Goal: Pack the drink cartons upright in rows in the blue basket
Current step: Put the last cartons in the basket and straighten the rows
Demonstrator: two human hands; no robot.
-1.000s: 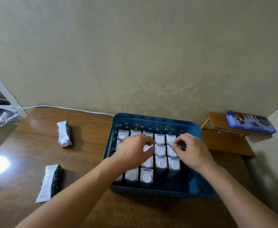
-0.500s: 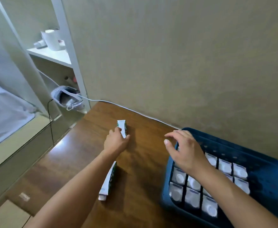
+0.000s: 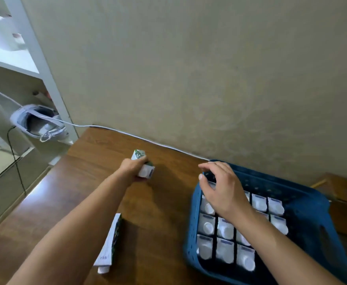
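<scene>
On the brown wooden table (image 3: 70, 202), one green-white drink carton (image 3: 109, 243) lay flat. The left hand (image 3: 133, 169) gripped another small white carton (image 3: 143, 167). The right hand (image 3: 222, 190) hovered, fingers loose, over the blue plastic basket (image 3: 312, 219) of upright white-topped cartons (image 3: 225, 229).

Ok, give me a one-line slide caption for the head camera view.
Left hand grips a carton on the table; right hand hovers open over the nearly full basket.
</scene>
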